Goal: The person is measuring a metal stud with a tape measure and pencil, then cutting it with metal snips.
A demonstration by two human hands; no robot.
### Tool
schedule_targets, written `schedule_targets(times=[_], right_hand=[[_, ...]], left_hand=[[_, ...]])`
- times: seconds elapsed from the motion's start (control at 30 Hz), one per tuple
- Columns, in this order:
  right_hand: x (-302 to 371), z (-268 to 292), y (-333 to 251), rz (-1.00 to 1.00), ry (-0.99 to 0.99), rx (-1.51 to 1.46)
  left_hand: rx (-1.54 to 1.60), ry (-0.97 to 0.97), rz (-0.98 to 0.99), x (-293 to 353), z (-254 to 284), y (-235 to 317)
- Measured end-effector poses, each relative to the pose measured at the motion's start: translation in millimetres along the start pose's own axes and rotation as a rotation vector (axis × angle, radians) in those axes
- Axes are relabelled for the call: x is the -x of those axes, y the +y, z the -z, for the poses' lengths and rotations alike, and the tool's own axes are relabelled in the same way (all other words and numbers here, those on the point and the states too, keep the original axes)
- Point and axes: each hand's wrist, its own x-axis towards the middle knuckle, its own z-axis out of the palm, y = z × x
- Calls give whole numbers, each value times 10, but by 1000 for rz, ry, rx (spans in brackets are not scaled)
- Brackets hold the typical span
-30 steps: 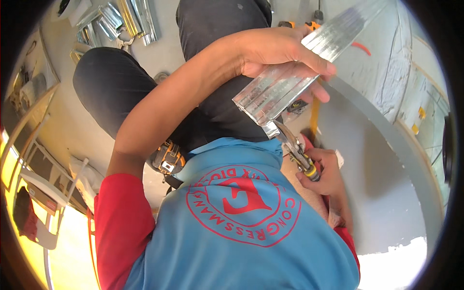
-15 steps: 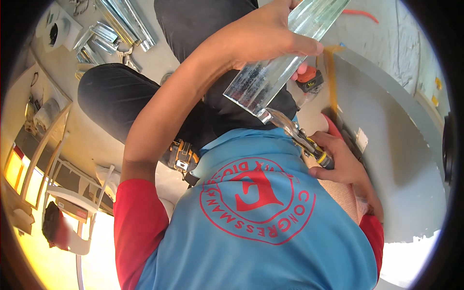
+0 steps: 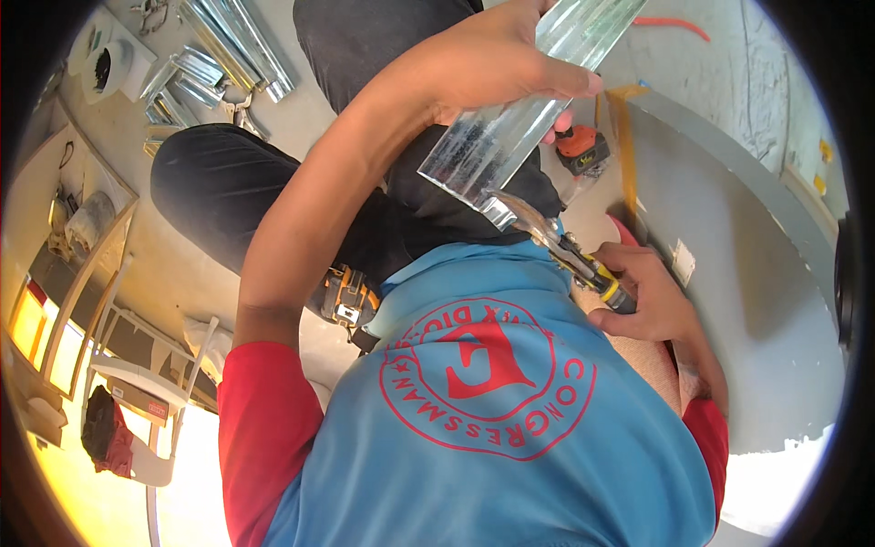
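Note:
My left hand [image 3: 515, 68] grips a shiny galvanized metal channel [image 3: 497, 146], with the thumb over its near face and fingertips showing beyond the far edge. The channel slants across my lap, its cut end toward my belly. In my right hand [image 3: 647, 287] are aviation snips [image 3: 579, 260] with yellow and black handles, fingers wrapped round them. Their jaws meet the channel's lower right corner, one blade lying over the metal face. A small bright strip of metal sticks out at that corner. How deep the blades reach in is partly hidden.
A red and black cordless tool [image 3: 581, 149] lies beyond the channel, beside a grey curved panel [image 3: 729, 237]. More metal channels [image 3: 239, 46] and locking pliers [image 3: 240, 114] lie on the floor at far left. A white chair [image 3: 146, 383] stands at left; an orange-black tool [image 3: 346, 296] is by my hip.
The snips' jaws have shifted slightly up along the channel's corner, and a blade now shows over its face. The channel has moved slightly left in my left hand.

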Motion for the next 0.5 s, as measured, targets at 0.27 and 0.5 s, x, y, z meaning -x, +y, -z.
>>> schedule_targets(times=[0.27,0.5], right_hand=[[213,18,-91,-30,130,136],[131,-20,-179,-119,69,53]], left_hand=[[-526,256,-114,-172,-63,-269],[-402,235,87,-108,-141,-76]])
